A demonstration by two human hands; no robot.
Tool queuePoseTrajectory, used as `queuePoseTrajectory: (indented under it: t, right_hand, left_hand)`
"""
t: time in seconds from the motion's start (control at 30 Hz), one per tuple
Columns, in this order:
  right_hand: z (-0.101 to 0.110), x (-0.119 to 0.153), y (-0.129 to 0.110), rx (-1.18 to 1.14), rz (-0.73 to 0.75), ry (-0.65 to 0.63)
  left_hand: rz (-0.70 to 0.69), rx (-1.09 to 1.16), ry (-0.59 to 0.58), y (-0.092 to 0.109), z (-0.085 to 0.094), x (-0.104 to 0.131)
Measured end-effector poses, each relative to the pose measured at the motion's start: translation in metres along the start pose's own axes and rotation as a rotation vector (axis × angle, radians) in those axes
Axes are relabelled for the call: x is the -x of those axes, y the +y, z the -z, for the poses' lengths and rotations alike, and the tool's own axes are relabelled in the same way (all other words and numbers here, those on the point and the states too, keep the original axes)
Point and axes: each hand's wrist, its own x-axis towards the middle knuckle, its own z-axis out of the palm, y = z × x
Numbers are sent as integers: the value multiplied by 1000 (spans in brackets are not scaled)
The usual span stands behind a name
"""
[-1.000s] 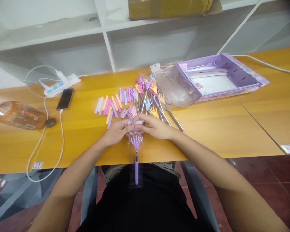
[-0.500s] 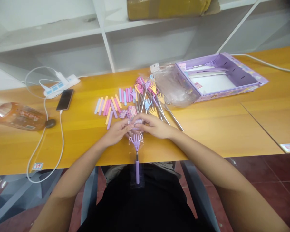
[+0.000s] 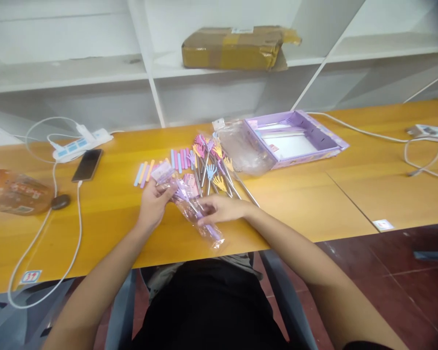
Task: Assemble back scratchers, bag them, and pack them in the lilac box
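A purple back scratcher [image 3: 183, 190] with a hand-shaped head lies slantwise inside a clear plastic sleeve with a header card [image 3: 163, 171]. My left hand [image 3: 155, 201] is closed on the sleeve near its card end, thumb on top. My right hand [image 3: 219, 209] has its fingers curled round the middle of the sleeve, by the scratcher's shaft. Just beyond lies a pile of unwrapped back scratchers [image 3: 210, 171] with purple, pink, yellow and blue heads and metal shafts. Coloured handle tubes [image 3: 180, 159] lie left of the pile, partly hidden by the sleeve. Pink cards [image 3: 191, 184] rest by it.
A purple display box [image 3: 288, 160] stands behind at right, with clear plastic bags [image 3: 243, 148] against it. At left are a phone [image 3: 87, 165], a power strip [image 3: 82, 146], loose cables and an orange bottle [image 3: 18, 192]. A taped carton [image 3: 233, 48] sits on the shelf.
The packaged scratcher has swung up from hanging over the table edge to slanting above the table. My left hand moved left with the card end; my right hand shifted down to the sleeve's middle.
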Motion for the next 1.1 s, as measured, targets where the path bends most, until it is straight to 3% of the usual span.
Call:
queuePoseTrajectory:
  t: [0.1,0.2,0.3,0.43,0.53,0.6,0.67,0.73,0.93,1.1]
  right_hand:
    - [1,1,-6,11,-28,-53]
    - [16,10,-19,27,-10,49]
    - [52,30,-37,164,67,357]
    - [131,64,-50,461,153,916]
    - [194,86,-43,629,74,1283]
    - [225,97,-33,800,-139,1454]
    - [241,104,-19,873,-335,1487]
    - [245,108,-3,868,-429,1463]
    - [237,105,44,861,-503,1407]
    - [245,110,60,897,-557,1325]
  left_hand:
    - [-26,80,18,2,1,0]
    - [-25,43,-56,-1,3,2]
    - [-32,-135,-155,-4,6,4]
    - [-79,-276,-255,-2,7,7]
    - [-92,-346,-310,3,6,10]
    - [-96,-395,-313,4,6,11]
    - [-96,-413,-293,5,7,11]
    - [-95,-419,-272,4,8,11]
    - [-74,-426,-231,3,7,11]
    - [-70,-414,-206,5,3,11]
